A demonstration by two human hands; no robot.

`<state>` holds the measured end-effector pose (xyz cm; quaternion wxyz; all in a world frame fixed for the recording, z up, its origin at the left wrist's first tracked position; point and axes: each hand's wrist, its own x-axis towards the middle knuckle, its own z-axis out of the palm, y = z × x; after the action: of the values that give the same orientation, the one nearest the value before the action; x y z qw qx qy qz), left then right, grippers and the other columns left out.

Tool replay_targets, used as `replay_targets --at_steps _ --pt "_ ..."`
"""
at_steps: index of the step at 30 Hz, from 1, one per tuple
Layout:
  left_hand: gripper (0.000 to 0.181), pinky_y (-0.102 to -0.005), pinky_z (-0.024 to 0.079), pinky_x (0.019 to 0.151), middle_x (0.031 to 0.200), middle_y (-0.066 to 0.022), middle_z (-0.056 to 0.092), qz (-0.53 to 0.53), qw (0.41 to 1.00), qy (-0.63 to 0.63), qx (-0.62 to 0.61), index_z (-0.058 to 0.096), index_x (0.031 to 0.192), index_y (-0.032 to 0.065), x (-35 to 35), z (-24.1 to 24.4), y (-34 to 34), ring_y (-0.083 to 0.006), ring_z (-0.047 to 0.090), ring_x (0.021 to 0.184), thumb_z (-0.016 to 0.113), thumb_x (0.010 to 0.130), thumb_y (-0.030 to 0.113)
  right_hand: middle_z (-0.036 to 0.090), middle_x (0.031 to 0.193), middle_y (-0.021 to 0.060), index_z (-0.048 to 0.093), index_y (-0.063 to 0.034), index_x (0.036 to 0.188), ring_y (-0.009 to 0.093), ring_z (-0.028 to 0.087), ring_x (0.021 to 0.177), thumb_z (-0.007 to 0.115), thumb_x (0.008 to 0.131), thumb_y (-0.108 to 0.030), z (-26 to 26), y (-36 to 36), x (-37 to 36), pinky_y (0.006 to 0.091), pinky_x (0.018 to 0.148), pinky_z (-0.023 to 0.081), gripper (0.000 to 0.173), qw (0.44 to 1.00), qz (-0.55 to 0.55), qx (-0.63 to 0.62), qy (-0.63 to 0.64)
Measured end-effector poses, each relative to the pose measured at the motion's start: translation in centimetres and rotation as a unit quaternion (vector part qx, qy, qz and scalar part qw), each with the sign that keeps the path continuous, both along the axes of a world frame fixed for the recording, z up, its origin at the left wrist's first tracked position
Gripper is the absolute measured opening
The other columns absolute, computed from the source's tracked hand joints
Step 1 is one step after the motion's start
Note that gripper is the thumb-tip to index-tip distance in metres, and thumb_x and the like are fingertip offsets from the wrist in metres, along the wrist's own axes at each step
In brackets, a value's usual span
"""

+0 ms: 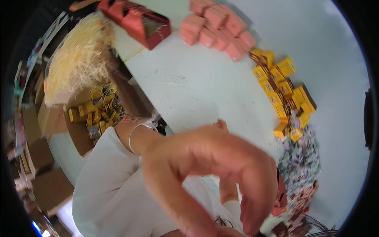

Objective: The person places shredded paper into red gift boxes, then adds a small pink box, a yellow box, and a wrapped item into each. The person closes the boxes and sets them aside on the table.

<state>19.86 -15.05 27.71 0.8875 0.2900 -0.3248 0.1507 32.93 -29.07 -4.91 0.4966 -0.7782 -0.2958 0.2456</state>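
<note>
Large and close to the camera, my left hand [207, 154] arches over the middle of the view, thumb and fingers curled but apart, nothing visible between them. A pale bracelet [132, 137] circles that wrist. Behind it, my right hand [221, 124] shows little more than a fingertip above the left knuckles; the rest is hidden, with its forearm visible below. Both are over the pale table [183, 86]. Yellow and brown small boxes [278, 86] stand in a curved row to the right, beside a heap of small wrapped packets [302, 160].
Pink boxes [217, 26] are stacked at the top, beside red gift boxes [142, 23], one with shredded filler. At left, a cardboard carton [78, 137] holds yellow boxes, with a mass of cream shredded paper [80, 56] above. More cartons [51, 189] stand lower left.
</note>
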Motion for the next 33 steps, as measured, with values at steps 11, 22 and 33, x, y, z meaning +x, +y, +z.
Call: replay_targets --at_steps 11,22,33 --pt "0.021 -0.0313 0.044 0.069 0.089 -0.013 0.055 0.297 0.95 -0.089 -0.047 0.052 0.092 0.003 -16.8 -1.7 9.6 -0.0199 0.053 0.077 0.062 0.076 0.012 0.034 0.127 0.0259 0.027 0.0073 0.126 0.036 0.032 0.119 0.062 0.074 -0.028 0.8 42.9 -5.7 0.0409 0.1 0.024 0.072 0.855 0.237 0.083 -0.453" --pt "0.019 -0.0272 0.044 0.072 0.089 -0.0081 0.054 0.428 0.9 -0.059 -0.047 0.049 0.094 0.0028 -23.0 -5.0 15.5 -0.0142 0.052 0.081 0.057 0.078 0.007 0.055 0.062 0.0169 0.055 0.0012 0.063 0.033 0.053 0.065 0.057 0.077 -0.031 -1.7 46.5 -8.9 0.0425 0.065 0.039 0.035 0.843 0.169 -0.032 -0.51" --pt "0.038 -0.0331 0.036 0.088 0.099 -0.0158 0.052 0.442 0.595 0.507 0.44 0.054 0.102 0.0022 -13.6 -24.6 19.3 -0.0265 0.046 0.102 0.053 0.082 0.035 0.054 0.095 0.0182 0.059 -0.0009 0.09 0.033 0.051 0.087 0.055 0.073 -0.014 2.9 11.2 -11.4 0.043 0.076 0.037 0.022 0.833 0.275 -0.068 -0.476"
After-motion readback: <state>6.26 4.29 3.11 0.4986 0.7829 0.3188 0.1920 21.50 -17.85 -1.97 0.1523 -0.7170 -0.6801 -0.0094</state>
